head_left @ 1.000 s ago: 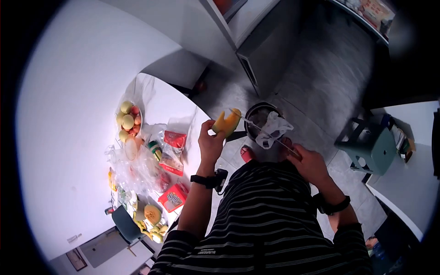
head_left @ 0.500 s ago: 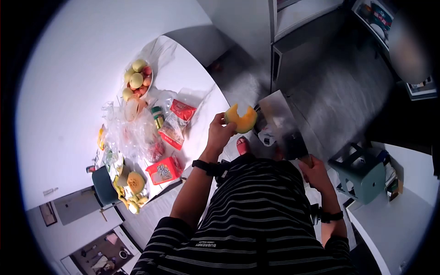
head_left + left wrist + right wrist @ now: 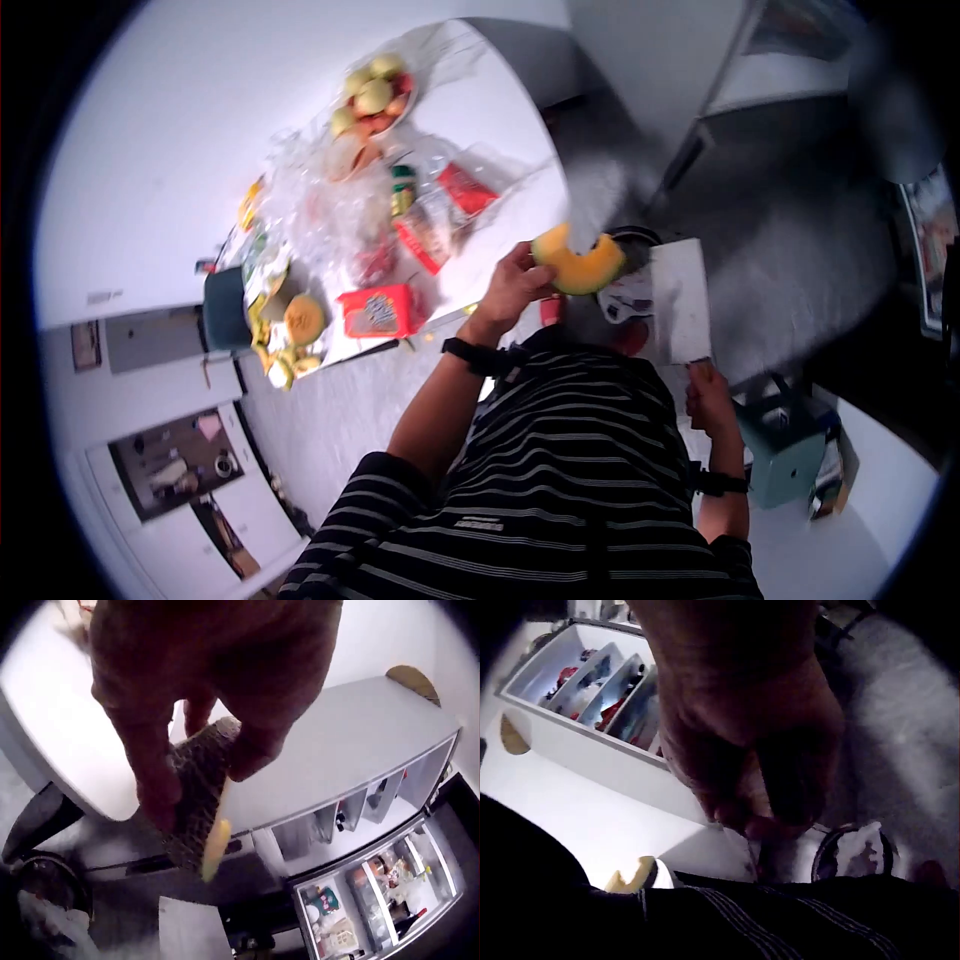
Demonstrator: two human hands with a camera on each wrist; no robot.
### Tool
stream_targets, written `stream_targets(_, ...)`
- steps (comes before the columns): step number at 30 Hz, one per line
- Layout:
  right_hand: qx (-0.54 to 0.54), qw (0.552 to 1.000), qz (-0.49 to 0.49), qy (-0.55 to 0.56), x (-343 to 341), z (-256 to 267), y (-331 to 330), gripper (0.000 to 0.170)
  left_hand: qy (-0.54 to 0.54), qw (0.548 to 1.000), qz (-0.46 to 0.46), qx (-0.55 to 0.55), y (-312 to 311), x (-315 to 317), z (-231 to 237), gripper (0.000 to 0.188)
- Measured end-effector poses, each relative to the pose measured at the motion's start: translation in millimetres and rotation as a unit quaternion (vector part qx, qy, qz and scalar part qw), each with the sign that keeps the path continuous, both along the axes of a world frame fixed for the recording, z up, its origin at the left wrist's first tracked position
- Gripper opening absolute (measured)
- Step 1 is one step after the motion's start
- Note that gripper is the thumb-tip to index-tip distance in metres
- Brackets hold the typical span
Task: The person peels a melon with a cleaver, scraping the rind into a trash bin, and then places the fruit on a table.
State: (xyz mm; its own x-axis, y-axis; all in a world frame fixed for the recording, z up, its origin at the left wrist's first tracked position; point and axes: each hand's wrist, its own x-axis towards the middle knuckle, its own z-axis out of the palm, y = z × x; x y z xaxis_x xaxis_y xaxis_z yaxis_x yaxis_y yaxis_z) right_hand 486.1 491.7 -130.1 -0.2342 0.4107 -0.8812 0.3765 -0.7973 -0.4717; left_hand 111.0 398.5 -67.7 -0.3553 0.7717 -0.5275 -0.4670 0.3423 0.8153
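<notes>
My left hand pinches a curved slice of orange-fleshed melon by one end, away from the table's edge. In the left wrist view the fingers of the left hand hold its netted rind. To the right, my right hand grips the handle of a knife with a broad pale blade, which points away from the body. Slice and blade are apart. In the right wrist view the right hand is curled round a dark handle.
A white table at the left bears a fruit bowl, plastic bags, a red box and a cut melon. Below the slice stands a bin with a bag. A green stool is at the right.
The head view has swung, so the table appears higher. The blade has turned from edge-on to broadside, and the melon slice now shows its curved flesh side. Both hands keep their hold.
</notes>
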Motion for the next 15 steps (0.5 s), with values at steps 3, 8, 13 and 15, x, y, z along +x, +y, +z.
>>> stream_targets(3, 0.029, 0.996, 0.082, -0.020, -1.2, -18.1, 14.4, 0.025, 0.022, 0.999, 0.030, 0.023, -20.8, -2.5, 4.2, 0.042)
stream_targets(8, 0.019, 0.995, 0.097, -0.001, -25.1, -28.9, 22.6, 0.026, 0.015, 0.994, 0.098, 0.037, -63.2, -13.4, 18.0, 0.045)
stream_targets(13, 0.044, 0.989, 0.143, -0.022, -48.2, -28.9, 29.3, 0.028, 0.018, 0.949, 0.286, 0.129, -150.0, -39.9, 40.2, 0.053)
stream_targets(15, 0.042, 0.990, 0.135, -0.005, -45.0, -48.0, 32.5, 0.028, 0.059, 0.897, 0.397, 0.188, -191.8, -50.6, 49.6, 0.045)
